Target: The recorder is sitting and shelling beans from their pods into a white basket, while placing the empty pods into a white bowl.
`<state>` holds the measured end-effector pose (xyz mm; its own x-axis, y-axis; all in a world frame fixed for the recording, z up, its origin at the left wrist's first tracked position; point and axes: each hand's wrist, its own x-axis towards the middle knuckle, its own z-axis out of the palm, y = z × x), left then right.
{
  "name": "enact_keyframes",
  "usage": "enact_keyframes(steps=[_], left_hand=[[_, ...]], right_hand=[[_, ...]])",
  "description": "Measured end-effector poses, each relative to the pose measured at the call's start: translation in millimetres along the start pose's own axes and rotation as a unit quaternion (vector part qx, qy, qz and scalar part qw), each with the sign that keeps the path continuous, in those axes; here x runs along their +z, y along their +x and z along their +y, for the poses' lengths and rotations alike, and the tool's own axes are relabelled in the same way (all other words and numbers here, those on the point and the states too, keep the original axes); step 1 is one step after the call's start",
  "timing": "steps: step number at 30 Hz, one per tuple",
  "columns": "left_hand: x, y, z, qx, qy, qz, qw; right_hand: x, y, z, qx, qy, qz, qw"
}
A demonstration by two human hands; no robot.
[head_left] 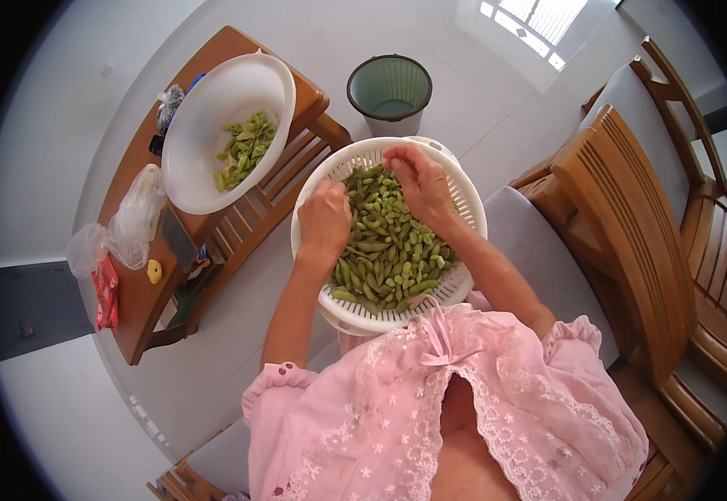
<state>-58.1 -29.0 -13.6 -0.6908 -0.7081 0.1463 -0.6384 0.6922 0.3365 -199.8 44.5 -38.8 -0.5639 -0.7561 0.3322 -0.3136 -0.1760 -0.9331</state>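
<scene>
On my lap rests a white slotted plastic basket point(468, 209), heaped with green soybean pods point(384, 242). My left hand point(326, 219) is closed in a fist over the basket's left side, knuckles up. Whatever its fingers hold is hidden. Over the far right part of the pods is my right hand point(422, 185), its fingers curled inward and thumb close to them. Anything pinched there is too small or covered to make out. The two hands are a little apart, both above the pods.
A wooden bench point(238, 52) at the left carries a large white basin point(188, 159) with some pods, plastic bags point(139, 217) and a small yellow thing point(154, 270). Beyond the basket, a grey-green bin point(390, 88) stands on the tiled floor. Wooden chairs point(622, 217) line the right.
</scene>
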Motion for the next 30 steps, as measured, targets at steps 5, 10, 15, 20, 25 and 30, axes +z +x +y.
enact_keyframes(steps=[5,10,15,20,25,30], left_hand=[[-17,-5,7,-0.034,-0.128,0.031,0.991],[-16,-9,20,-0.150,-0.375,0.067,0.912],[-13,-8,24,-0.166,-0.560,-0.021,0.811],[-11,-7,23,-0.224,-0.608,-0.097,0.756],[-16,-4,32,-0.218,-0.508,0.030,0.833],[-11,2,29,-0.188,-0.565,0.053,0.801]], right_hand=[[2,-1,-5,-0.063,-0.038,-0.044,0.996],[-2,-2,-7,0.148,0.153,-0.157,0.964],[-4,-2,-10,0.184,0.319,-0.186,0.911],[-7,1,-11,0.177,0.346,-0.227,0.893],[-4,-3,-18,0.063,0.070,-0.109,0.990],[-2,-5,-19,-0.018,0.022,-0.113,0.993]])
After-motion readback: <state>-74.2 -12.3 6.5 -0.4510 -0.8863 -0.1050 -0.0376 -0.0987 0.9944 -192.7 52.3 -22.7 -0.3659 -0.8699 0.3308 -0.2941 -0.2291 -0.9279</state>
